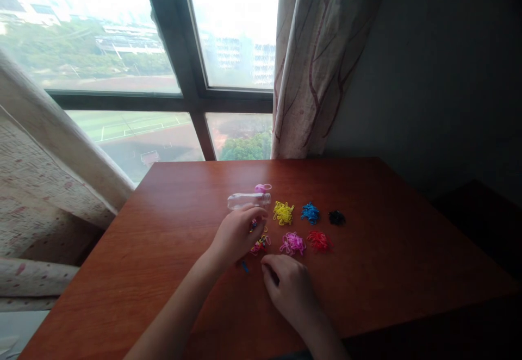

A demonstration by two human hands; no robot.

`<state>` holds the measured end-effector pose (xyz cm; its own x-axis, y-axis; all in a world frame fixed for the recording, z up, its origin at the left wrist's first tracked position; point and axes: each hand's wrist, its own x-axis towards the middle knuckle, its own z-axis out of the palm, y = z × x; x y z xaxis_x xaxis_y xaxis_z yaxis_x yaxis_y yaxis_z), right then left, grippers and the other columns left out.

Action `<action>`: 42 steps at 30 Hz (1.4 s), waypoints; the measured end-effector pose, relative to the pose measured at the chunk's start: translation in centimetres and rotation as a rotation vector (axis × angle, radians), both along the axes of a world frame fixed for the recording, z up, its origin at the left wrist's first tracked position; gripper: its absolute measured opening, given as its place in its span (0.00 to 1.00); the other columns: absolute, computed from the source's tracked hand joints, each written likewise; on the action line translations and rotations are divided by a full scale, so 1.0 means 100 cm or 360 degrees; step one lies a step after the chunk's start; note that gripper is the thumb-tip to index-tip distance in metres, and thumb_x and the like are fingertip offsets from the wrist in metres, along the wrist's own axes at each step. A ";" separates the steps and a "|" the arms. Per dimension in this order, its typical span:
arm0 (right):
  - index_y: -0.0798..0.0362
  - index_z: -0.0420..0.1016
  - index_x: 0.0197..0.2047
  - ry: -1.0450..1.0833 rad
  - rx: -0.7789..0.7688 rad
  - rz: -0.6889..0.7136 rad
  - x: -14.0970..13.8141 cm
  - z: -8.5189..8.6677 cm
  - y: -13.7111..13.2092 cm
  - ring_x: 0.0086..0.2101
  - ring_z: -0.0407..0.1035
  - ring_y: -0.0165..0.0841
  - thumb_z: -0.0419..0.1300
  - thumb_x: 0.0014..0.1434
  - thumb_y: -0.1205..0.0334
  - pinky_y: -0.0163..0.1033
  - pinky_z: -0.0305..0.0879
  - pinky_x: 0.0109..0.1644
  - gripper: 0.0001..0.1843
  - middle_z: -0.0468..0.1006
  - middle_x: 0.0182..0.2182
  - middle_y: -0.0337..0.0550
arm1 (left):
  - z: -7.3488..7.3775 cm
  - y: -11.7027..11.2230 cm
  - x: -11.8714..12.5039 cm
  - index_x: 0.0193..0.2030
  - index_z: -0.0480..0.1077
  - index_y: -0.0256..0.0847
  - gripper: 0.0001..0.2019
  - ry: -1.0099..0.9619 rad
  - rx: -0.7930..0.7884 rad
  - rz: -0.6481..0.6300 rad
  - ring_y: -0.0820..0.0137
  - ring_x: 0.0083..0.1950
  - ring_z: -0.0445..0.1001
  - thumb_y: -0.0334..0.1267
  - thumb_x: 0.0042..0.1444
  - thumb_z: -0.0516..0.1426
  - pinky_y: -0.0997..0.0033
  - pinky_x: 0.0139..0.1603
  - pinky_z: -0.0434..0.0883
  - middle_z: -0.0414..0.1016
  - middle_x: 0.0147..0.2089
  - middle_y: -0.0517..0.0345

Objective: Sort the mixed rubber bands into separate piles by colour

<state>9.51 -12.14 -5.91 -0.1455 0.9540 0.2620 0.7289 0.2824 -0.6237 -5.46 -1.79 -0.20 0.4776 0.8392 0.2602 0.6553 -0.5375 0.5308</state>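
- Beneath the clear bottle (247,202), we have the brown table (163,240).
- Nearer us than the bottle, our left hand (236,233) and right hand (290,283) curl, fingertips close; we cannot tell what either holds.
- Right of the bottle: pink pile (292,243), yellow pile (283,214), red pile (319,241), blue pile (310,213), black pile (336,218).
- Just our side of the bottle, partly hidden: mixed bands (258,247), probably light, soft, springy; we'd pinch one loop's edge.

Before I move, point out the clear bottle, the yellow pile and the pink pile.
Clear bottle (246,201): head view, middle of its side.
Yellow pile (283,213): head view, middle of the heap.
Pink pile (293,243): head view, middle of the heap.
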 end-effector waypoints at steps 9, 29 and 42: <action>0.49 0.75 0.38 -0.0030 0.0011 -0.0049 0.000 -0.006 0.000 0.33 0.73 0.32 0.54 0.62 0.70 0.33 0.61 0.39 0.10 0.80 0.32 0.39 | -0.020 -0.062 -0.044 0.42 0.74 0.42 0.08 -0.0235 -0.0145 0.0162 0.73 0.30 0.71 0.38 0.63 0.54 0.76 0.32 0.67 0.76 0.33 0.59; 0.50 0.73 0.34 -0.0182 0.0122 -0.0384 -0.012 -0.010 0.006 0.28 0.73 0.33 0.55 0.62 0.69 0.34 0.56 0.32 0.08 0.78 0.27 0.38 | -0.049 -0.094 -0.060 0.42 0.73 0.44 0.08 -0.0265 -0.0203 0.0258 0.72 0.33 0.74 0.36 0.64 0.52 0.75 0.36 0.70 0.77 0.36 0.60; 0.50 0.73 0.35 0.0018 0.0167 -0.0153 -0.008 -0.015 0.001 0.27 0.72 0.31 0.53 0.64 0.67 0.32 0.58 0.33 0.09 0.77 0.27 0.38 | -0.046 -0.095 -0.058 0.42 0.73 0.44 0.08 -0.0163 -0.0255 0.0264 0.72 0.32 0.74 0.36 0.63 0.52 0.75 0.35 0.69 0.76 0.34 0.60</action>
